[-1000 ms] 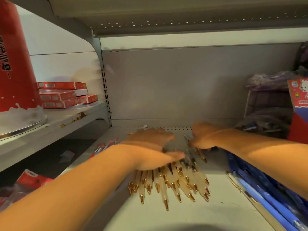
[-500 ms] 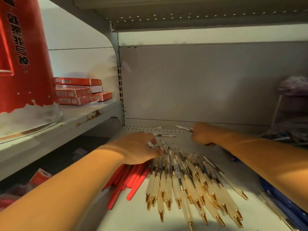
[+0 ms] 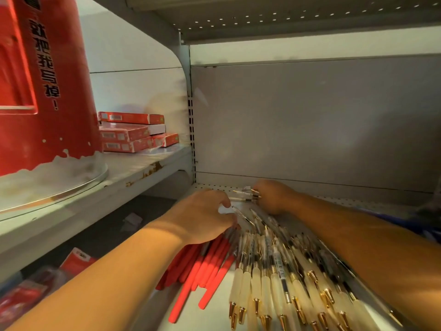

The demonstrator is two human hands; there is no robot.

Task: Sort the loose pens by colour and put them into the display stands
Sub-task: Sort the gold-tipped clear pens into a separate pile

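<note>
Pens lie grouped by colour on the shelf (image 3: 214, 315), so each group can go to a stand.
The cream pens (image 3: 281, 283) fan out beside the red pens (image 3: 202, 266). The left hand (image 3: 202, 218) lies bent over their rear ends, probably to keep them together; whether it grasps one, I cannot tell. The right hand (image 3: 274, 197) is clenched around stray clear pens (image 3: 243, 195) at the back.

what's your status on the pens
Left hand on cream gold-tipped pens, grip unclear. Right hand pinches clear slim pens at shelf back. Red plastic pens lie under left wrist.
</note>
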